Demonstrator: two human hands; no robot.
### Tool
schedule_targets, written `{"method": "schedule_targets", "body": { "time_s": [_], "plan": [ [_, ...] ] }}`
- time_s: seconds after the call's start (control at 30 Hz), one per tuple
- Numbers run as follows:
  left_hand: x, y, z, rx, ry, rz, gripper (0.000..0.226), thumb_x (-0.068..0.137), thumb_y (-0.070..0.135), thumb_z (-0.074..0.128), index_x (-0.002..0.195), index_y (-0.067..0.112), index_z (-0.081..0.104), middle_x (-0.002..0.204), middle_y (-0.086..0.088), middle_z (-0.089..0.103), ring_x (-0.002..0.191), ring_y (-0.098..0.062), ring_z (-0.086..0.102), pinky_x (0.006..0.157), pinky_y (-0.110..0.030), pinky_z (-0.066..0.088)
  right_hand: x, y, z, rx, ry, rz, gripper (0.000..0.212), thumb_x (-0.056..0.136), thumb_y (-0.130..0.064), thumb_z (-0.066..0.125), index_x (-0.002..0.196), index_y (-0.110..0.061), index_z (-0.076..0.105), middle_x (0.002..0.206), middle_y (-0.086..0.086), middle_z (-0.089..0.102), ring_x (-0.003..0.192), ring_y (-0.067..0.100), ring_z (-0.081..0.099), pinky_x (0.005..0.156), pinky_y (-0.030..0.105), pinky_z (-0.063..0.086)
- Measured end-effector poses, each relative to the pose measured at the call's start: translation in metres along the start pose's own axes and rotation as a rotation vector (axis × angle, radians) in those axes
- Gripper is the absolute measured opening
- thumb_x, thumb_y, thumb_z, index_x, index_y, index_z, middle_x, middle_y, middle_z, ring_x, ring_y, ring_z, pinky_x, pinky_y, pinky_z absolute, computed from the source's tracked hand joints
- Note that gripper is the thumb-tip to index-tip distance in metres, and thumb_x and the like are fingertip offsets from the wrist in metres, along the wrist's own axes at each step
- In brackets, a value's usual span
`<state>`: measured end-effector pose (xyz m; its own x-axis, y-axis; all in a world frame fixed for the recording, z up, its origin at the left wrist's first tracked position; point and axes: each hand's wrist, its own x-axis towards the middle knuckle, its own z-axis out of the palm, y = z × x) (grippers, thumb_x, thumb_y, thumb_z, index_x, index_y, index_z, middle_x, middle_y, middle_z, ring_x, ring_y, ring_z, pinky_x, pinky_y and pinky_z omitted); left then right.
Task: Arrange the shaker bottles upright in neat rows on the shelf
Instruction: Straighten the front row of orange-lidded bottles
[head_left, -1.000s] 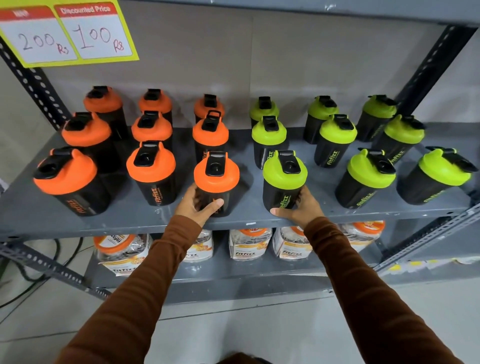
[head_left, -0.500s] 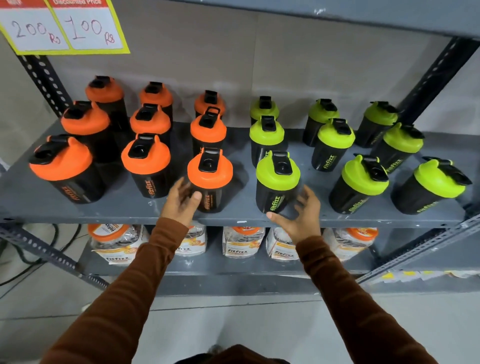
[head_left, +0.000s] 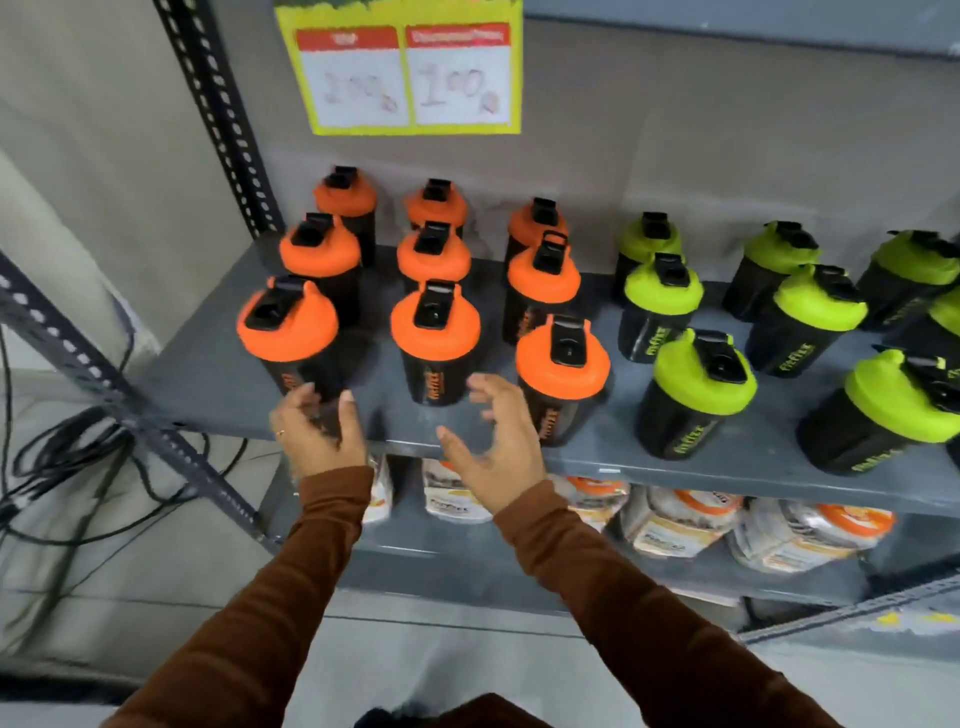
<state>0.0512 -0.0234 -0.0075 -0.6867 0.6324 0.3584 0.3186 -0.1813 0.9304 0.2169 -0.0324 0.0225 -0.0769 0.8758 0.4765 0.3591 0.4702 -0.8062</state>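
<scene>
Black shaker bottles stand upright in rows on a grey metal shelf (head_left: 218, 384). Orange-lidded ones fill the left half, green-lidded ones (head_left: 698, 389) the right. My left hand (head_left: 319, 431) is open, fingers spread, just in front of the front-left orange bottle (head_left: 288, 338). My right hand (head_left: 493, 441) is open too, hovering between the front-middle orange bottle (head_left: 435, 343) and the front-right orange bottle (head_left: 563, 374), which stands nearer the shelf's front edge than its row mates. Neither hand holds anything. The view is motion-blurred.
A yellow price sign (head_left: 405, 73) hangs on the back wall. A perforated upright post (head_left: 218, 114) and a diagonal brace (head_left: 67, 343) bound the left side. Packaged pouches (head_left: 675, 525) lie on the lower shelf. Black cables (head_left: 62, 467) trail on the floor at left.
Both hands let go of the front orange and green bottles and shifted left to the orange group. The camera swung left as well, so the bottles now sit further right in view.
</scene>
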Motion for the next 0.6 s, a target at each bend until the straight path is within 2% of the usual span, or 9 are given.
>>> {"method": "schedule_targets", "body": {
  "time_s": [0.03, 0.07, 0.1, 0.13, 0.23, 0.3, 0.37, 0.47, 0.6],
  "plan": [
    [0.013, -0.004, -0.008, 0.034, 0.026, 0.022, 0.046, 0.077, 0.019, 0.063, 0.111, -0.006, 0.043, 0.102, -0.017, 0.043, 0.094, -0.033, 0.050, 0.092, -0.025, 0.039, 0.007, -0.001, 0.013, 0.026, 0.045, 0.086, 0.061, 0.070, -0.012, 0.075, 0.123, -0.007, 0.044, 0.119, 0.004, 0.043, 0.113, 0.016, 0.047, 0.099, 0.035, 0.041],
    [0.024, -0.008, -0.016, 0.065, 0.035, 0.041, 0.055, 0.073, 0.013, 0.069, 0.114, -0.009, 0.039, 0.105, -0.019, 0.040, 0.099, -0.037, 0.046, 0.095, -0.015, 0.033, 0.013, -0.002, 0.024, 0.048, 0.107, 0.180, 0.073, 0.067, -0.012, 0.077, 0.128, -0.006, 0.038, 0.126, 0.007, 0.038, 0.121, 0.023, 0.043, 0.105, 0.038, 0.036],
    [0.036, -0.012, -0.022, 0.097, 0.021, 0.046, 0.066, 0.068, 0.007, 0.075, 0.118, -0.011, 0.035, 0.110, -0.024, 0.038, 0.106, -0.040, 0.043, 0.096, -0.007, 0.027, 0.018, -0.002, 0.034, 0.067, 0.161, 0.269, 0.083, 0.064, -0.013, 0.080, 0.132, -0.006, 0.032, 0.132, 0.010, 0.034, 0.126, 0.027, 0.038, 0.109, 0.040, 0.031],
    [0.048, -0.015, -0.027, 0.123, -0.015, 0.036, 0.077, 0.063, 0.002, 0.078, 0.122, -0.013, 0.030, 0.116, -0.030, 0.037, 0.113, -0.043, 0.039, 0.098, -0.005, 0.023, 0.023, -0.002, 0.042, 0.084, 0.186, 0.345, 0.093, 0.062, -0.014, 0.082, 0.136, -0.007, 0.026, 0.137, 0.012, 0.030, 0.130, 0.028, 0.033, 0.111, 0.041, 0.028],
    [0.081, -0.027, -0.037, 0.153, -0.228, -0.053, 0.102, 0.055, 0.000, 0.083, 0.133, -0.007, 0.017, 0.136, -0.029, 0.029, 0.127, -0.037, 0.031, 0.110, -0.034, 0.025, 0.036, 0.001, 0.060, 0.093, 0.111, 0.440, 0.109, 0.055, -0.014, 0.086, 0.139, -0.009, 0.017, 0.145, 0.015, 0.024, 0.134, 0.026, 0.027, 0.113, 0.039, 0.024],
    [0.099, -0.033, -0.040, 0.131, -0.394, -0.068, 0.111, 0.052, -0.004, 0.083, 0.136, -0.004, 0.011, 0.140, -0.024, 0.027, 0.129, -0.031, 0.031, 0.109, -0.043, 0.027, 0.043, 0.004, 0.067, 0.096, 0.073, 0.469, 0.112, 0.053, -0.011, 0.087, 0.140, -0.007, 0.017, 0.145, 0.016, 0.029, 0.134, 0.026, 0.031, 0.114, 0.042, 0.026],
    [0.110, -0.035, -0.041, 0.109, -0.524, -0.044, 0.113, 0.050, -0.009, 0.082, 0.136, -0.001, 0.010, 0.138, -0.019, 0.031, 0.124, -0.024, 0.036, 0.105, -0.039, 0.030, 0.049, 0.007, 0.072, 0.079, 0.106, 0.509, 0.109, 0.054, -0.008, 0.086, 0.139, -0.005, 0.018, 0.143, 0.017, 0.036, 0.132, 0.027, 0.036, 0.112, 0.045, 0.030],
    [0.117, -0.037, -0.041, 0.079, -0.601, -0.111, 0.106, 0.053, -0.013, 0.079, 0.136, 0.003, 0.014, 0.125, -0.005, 0.039, 0.115, -0.016, 0.040, 0.096, -0.029, 0.033, 0.052, 0.008, 0.074, 0.054, 0.177, 0.557, 0.099, 0.058, -0.007, 0.084, 0.137, -0.007, 0.025, 0.139, 0.017, 0.045, 0.127, 0.028, 0.044, 0.109, 0.044, 0.034],
    [0.119, -0.040, -0.044, 0.060, -0.687, -0.075, 0.082, 0.057, -0.011, 0.078, 0.126, -0.002, 0.034, 0.120, -0.012, 0.050, 0.108, -0.020, 0.049, 0.089, -0.019, 0.038, 0.049, 0.009, 0.073, -0.012, 0.187, 0.570, 0.082, 0.058, -0.014, 0.085, 0.126, -0.009, 0.040, 0.129, 0.016, 0.056, 0.118, 0.028, 0.053, 0.103, 0.043, 0.042]
  ]
}}
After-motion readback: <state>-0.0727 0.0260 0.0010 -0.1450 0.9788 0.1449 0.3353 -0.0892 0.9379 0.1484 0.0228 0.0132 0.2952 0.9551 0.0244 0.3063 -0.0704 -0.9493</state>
